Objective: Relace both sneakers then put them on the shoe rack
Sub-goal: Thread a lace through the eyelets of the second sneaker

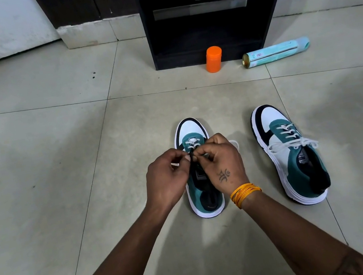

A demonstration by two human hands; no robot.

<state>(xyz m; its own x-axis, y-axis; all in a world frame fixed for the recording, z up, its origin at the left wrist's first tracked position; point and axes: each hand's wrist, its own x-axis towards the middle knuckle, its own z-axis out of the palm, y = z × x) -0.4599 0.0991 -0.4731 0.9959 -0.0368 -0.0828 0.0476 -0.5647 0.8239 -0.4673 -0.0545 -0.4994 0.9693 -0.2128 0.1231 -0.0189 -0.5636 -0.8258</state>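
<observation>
Left hand (166, 176) and right hand (220, 164) pinch white lace (193, 147) over left sneaker (201, 182). Right sneaker (292, 154) well apart, laced. Shoe rack (202, 12) beyond open floor tiles (58, 159).

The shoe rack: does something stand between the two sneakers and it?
Yes. An orange bottle stands upright on the floor before the black shoe rack, near the middle of its bottom edge. A teal spray can lies on its side before its right corner. Both are between the rack and the left sneaker and right sneaker.
</observation>
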